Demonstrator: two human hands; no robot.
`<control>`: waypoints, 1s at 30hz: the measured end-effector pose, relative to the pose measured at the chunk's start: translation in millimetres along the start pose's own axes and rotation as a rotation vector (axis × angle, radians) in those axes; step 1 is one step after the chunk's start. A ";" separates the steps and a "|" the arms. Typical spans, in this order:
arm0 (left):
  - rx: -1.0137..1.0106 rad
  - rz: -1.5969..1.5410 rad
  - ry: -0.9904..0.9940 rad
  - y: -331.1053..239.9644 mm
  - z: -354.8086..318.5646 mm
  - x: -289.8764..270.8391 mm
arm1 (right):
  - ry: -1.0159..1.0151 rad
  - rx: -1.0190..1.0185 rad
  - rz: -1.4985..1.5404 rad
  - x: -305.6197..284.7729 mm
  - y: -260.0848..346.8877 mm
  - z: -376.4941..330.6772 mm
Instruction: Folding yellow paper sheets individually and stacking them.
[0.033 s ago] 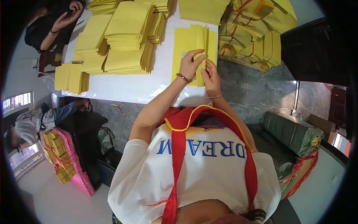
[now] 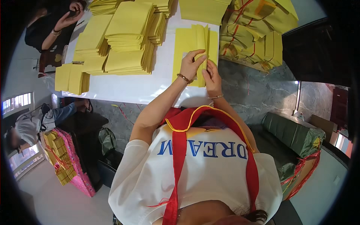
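Yellow paper sheets lie on the white table in front of me, with a narrow fold raised lengthwise along them. My left hand reaches in over the left part, its thumb and fingers pinching the upright fold. My right hand comes up along the fold's right side, lower down, fingers curled against the paper edge and thumb close to it. A small pale patch shows beside my left hand, mostly covered by it. The fingertips are partly hidden behind the fold.
Several stacks of folded yellow paper cover the table's left side. More yellow paper lies beyond my hands. Bundles tied with red string stand to the right. A co-worker's hand is raised at the far left. Green-wrapped packs sit at right.
The co-worker's raised hand at the far left has shifted very slightly to the right. My own hands and the paper look the same.
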State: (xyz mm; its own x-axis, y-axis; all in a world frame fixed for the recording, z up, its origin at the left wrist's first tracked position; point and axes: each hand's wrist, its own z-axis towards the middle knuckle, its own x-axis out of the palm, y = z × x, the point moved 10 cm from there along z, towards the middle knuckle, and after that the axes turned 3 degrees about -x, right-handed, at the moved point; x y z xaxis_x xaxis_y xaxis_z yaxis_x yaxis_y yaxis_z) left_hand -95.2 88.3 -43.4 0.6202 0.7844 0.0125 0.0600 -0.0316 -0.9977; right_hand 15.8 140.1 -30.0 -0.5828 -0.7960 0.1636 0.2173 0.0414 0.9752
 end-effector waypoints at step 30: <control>-0.083 -0.087 -0.007 7.5 0.0 -2.4 | -0.059 0.011 -0.068 -13.7 -19.7 -1.1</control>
State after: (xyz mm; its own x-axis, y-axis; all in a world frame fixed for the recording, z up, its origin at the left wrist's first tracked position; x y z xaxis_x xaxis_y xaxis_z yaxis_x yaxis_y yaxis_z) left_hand -96.2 86.2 -50.9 0.6046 0.7905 0.0983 0.1786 -0.0143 -0.9838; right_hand 20.3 149.5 -51.6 -0.6410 -0.7603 0.1049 0.1670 -0.0048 0.9859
